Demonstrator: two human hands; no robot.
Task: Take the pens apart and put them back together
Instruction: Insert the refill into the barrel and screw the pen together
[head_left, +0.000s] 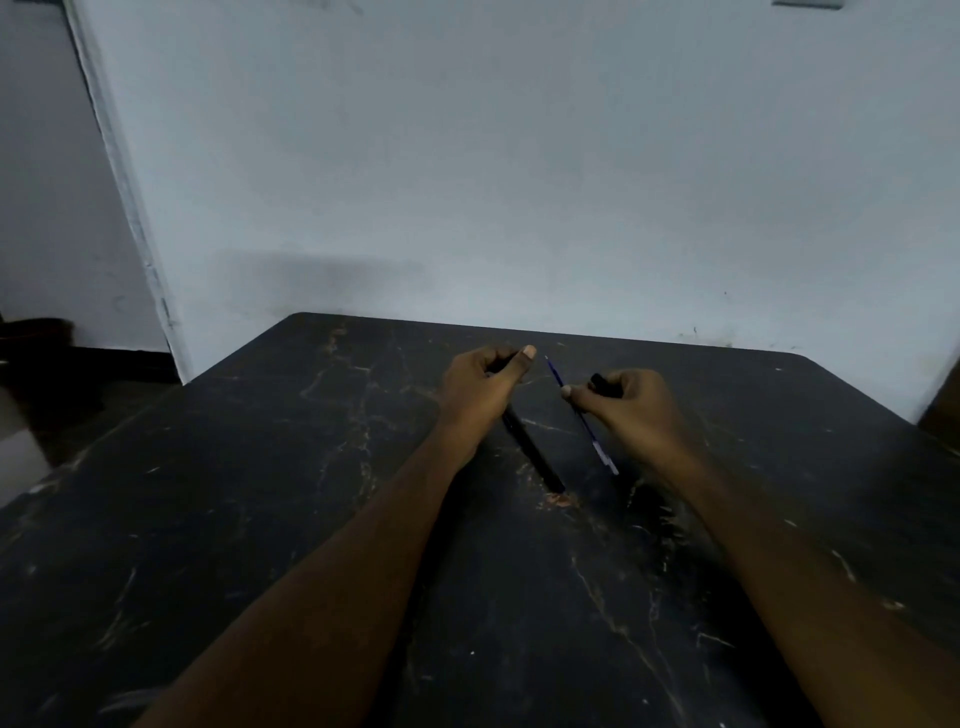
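My left hand (480, 387) grips a black pen barrel (532, 449) near its top; the barrel slants down and toward me, its lower end close to the table. My right hand (631, 410) pinches a thin blue ink refill (584, 418) between thumb and forefinger, its tip pointing up and away. A small black pen part (602, 385) is tucked in the same hand's curled fingers. The two hands are held apart above the far middle of the dark table (311, 519).
The scratched dark table has a rounded far edge that meets a pale wall (519, 182). A wall corner and darker floor area lie to the left (62, 374). A brown object shows at the right edge (945, 405).
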